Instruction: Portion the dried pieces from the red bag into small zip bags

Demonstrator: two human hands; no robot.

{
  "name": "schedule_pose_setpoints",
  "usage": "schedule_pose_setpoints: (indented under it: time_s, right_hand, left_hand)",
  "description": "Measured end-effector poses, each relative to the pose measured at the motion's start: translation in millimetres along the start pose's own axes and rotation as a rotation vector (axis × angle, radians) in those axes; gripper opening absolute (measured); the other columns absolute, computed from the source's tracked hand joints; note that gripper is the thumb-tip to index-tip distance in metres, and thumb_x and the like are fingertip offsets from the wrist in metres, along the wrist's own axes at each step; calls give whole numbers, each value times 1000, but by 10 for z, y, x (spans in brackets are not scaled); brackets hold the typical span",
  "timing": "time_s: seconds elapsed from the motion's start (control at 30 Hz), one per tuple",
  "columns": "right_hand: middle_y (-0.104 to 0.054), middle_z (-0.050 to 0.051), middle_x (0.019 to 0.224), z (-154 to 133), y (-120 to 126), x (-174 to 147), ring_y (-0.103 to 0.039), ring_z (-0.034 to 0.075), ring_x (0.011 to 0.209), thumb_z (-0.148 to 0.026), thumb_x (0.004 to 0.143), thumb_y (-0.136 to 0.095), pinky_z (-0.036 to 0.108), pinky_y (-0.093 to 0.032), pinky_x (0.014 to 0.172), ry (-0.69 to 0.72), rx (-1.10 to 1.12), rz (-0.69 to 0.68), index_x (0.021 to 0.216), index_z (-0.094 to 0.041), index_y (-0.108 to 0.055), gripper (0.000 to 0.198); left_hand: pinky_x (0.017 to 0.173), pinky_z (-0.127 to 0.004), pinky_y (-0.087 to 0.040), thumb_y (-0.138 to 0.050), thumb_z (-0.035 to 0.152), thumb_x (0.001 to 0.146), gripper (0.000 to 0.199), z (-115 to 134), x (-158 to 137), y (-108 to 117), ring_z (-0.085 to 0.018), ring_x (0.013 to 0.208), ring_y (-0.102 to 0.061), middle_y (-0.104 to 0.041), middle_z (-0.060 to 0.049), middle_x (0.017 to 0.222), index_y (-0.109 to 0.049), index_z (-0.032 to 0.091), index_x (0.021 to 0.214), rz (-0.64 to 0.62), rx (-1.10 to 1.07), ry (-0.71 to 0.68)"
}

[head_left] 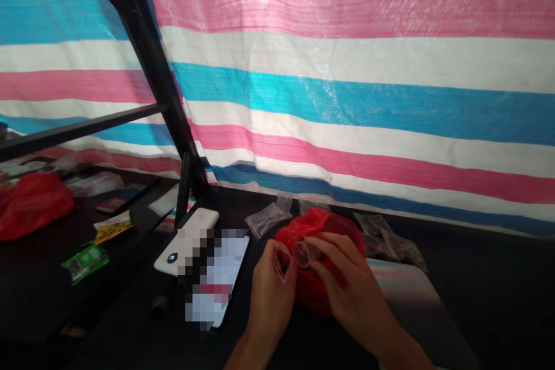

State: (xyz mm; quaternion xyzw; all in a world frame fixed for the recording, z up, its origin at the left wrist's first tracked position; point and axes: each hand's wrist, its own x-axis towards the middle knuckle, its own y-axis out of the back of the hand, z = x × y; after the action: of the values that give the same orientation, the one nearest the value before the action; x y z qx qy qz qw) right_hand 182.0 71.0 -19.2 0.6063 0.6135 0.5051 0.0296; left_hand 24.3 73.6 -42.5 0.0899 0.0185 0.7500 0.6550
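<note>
My left hand [269,295] is closed around a small clear plastic bag [283,263], its mouth held open towards me. With its fingertips my right hand [353,280] grips a small clear plastic cup [302,254], tilted beside the bag's mouth; what is inside it is too dim to name. Behind and below both hands lies a crumpled red plastic bag [318,222], partly covered by my fingers. Flat clear plastic bags [267,219] rest just beyond it. To its right are clear bags with brown contents [396,243].
A white power bank [203,222] and a lit phone [234,266] lie left of my hands. A flat silvery panel [411,289] is at the right. Beyond a black post [158,75] are a green packet [84,263], a yellow packet [113,226] and another red bag [34,205]. Striped sheeting [347,104] hangs behind.
</note>
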Motion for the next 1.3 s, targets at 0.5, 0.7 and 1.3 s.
schedule_pose_setpoints:
  time_s: [0.5,0.7,1.3]
  right_hand:
    - [-66,6,121,-6,131,-1,-59,21,108,-15,101,-54,35,-45,93,205,-182,69,130,-25,-62,32]
    - [-68,6,118,227,190,24,-61,25,105,-12,94,-61,42,-47,91,37,-233,2,125,-25,-65,33]
    - [-72,5,111,-88,269,17,-62,24,98,-9,91,-54,39,-50,84,85,-113,-348,113,-28,-71,34]
  left_hand:
    - [64,-26,-43,-58,25,89,10,-44,1,-6,-15,68,-55,-57,3,74,-52,23,81,-7,76,20]
    - [69,-27,-45,-56,20,87,9,-95,36,49,-17,71,-57,-57,3,77,-50,24,82,53,95,-4]
    - [63,-30,-45,-58,33,90,12,-121,-533,164,-20,67,-58,-57,0,74,-54,25,82,45,190,142]
